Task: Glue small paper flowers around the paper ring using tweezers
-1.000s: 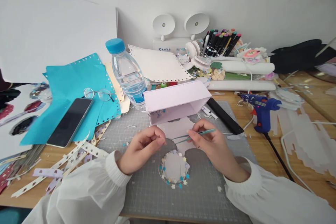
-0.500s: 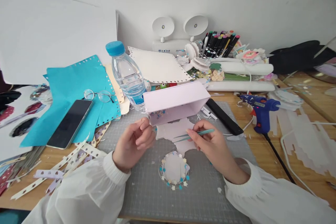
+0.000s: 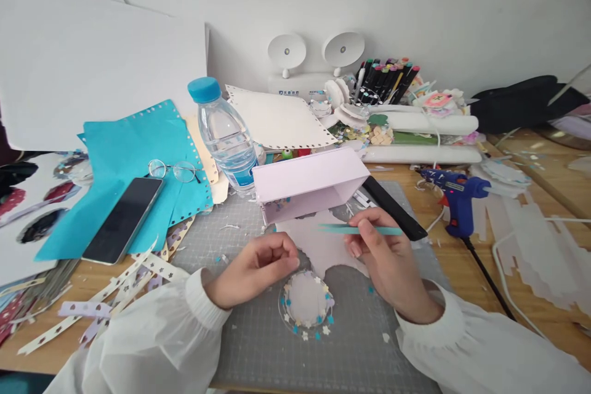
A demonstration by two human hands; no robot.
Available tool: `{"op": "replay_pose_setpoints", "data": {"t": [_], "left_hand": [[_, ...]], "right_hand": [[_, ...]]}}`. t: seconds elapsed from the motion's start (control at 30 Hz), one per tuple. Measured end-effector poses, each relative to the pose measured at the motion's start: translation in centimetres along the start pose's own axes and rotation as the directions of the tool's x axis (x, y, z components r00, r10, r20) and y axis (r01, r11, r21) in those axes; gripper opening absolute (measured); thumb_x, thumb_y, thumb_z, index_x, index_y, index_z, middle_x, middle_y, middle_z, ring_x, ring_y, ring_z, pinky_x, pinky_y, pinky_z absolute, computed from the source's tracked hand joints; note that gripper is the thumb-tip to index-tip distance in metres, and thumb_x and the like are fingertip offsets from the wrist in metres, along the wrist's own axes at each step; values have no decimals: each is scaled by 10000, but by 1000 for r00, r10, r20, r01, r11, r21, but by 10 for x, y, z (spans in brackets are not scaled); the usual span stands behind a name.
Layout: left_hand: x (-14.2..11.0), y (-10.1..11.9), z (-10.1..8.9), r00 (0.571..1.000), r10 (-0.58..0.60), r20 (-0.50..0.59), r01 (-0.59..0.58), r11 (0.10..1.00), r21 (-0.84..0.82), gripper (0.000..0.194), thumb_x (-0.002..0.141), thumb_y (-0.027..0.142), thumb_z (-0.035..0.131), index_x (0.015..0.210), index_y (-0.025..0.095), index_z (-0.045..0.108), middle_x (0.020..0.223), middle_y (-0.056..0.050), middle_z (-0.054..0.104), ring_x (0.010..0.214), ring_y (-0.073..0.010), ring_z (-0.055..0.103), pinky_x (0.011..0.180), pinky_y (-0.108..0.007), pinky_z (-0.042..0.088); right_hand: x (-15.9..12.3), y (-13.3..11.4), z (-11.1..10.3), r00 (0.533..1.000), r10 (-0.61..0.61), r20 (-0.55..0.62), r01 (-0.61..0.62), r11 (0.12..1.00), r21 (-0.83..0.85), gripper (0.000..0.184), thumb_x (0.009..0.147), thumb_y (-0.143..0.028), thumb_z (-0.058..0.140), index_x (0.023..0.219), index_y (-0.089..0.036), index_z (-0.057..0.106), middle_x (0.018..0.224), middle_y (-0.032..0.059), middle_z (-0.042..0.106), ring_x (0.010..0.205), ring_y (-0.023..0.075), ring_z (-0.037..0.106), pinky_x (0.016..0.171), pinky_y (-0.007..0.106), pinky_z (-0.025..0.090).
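In my right hand (image 3: 385, 255) are teal tweezers (image 3: 335, 229), held level with the tips pointing left. My left hand (image 3: 258, 268) is closed, thumb against curled fingers; anything between them is too small to make out. It hovers just above and left of a round piece (image 3: 307, 298) ringed by a thin wire with small blue and cream flowers. Behind that lies an irregular pale lilac paper sheet (image 3: 318, 243), partly under the tweezers. An open-sided pale lilac box (image 3: 311, 178) stands beyond, some small bits inside it.
A water bottle (image 3: 226, 135) stands behind the cutting mat (image 3: 258, 351). On the left lie a phone (image 3: 124, 218), glasses (image 3: 173, 170), blue paper (image 3: 124, 141) and punched strips (image 3: 106, 283). To the right are a blue glue gun (image 3: 457, 194) with its cord and a black bar (image 3: 394, 209).
My left hand drew back and lifted, then came forward again near the flower ring. My right hand has turned the tweezers, whose tips now look closer together and sit slightly higher.
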State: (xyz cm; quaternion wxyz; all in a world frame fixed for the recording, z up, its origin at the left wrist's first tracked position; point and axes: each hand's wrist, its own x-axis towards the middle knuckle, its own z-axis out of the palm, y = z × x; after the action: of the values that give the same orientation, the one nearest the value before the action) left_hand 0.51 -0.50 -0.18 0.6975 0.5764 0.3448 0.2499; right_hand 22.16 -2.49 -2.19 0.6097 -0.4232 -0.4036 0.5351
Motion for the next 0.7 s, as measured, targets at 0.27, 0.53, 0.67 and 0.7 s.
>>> {"op": "replay_pose_setpoints", "data": {"t": [0.27,0.53,0.67,0.7], "left_hand": [[-1,-4,-3,994,-20,103,15,998,55,210,860,312,596,779,128,534,631,31,437,561,-87,354,528,-229,281],[0,-5,-4,999,-20,-30,17,994,-110,233,874,320,539,724,154,476,530,66,389,466,-66,295,456,-223,208],[2,-5,-5,995,-39,-92,23,986,-167,296,898,321,479,656,174,393,502,69,367,463,-67,260,460,-224,209],[2,-5,-5,994,-43,-99,25,985,-173,322,900,330,476,635,177,373,494,69,363,459,-66,254,457,-225,207]], "right_hand": [[11,-5,0,983,82,-164,-55,986,158,206,710,-247,768,775,-223,575,600,-61,463,547,74,416,527,214,382],[10,-5,1,992,105,-75,-93,983,156,172,753,-260,728,737,-211,564,586,-59,457,548,68,424,534,202,372],[9,-6,2,993,99,-58,-90,986,138,197,726,-255,749,756,-219,557,600,-63,472,538,67,431,536,207,378],[8,-5,1,994,99,-49,-92,988,122,198,728,-261,749,762,-221,558,611,-61,478,545,70,442,539,210,380]]}}
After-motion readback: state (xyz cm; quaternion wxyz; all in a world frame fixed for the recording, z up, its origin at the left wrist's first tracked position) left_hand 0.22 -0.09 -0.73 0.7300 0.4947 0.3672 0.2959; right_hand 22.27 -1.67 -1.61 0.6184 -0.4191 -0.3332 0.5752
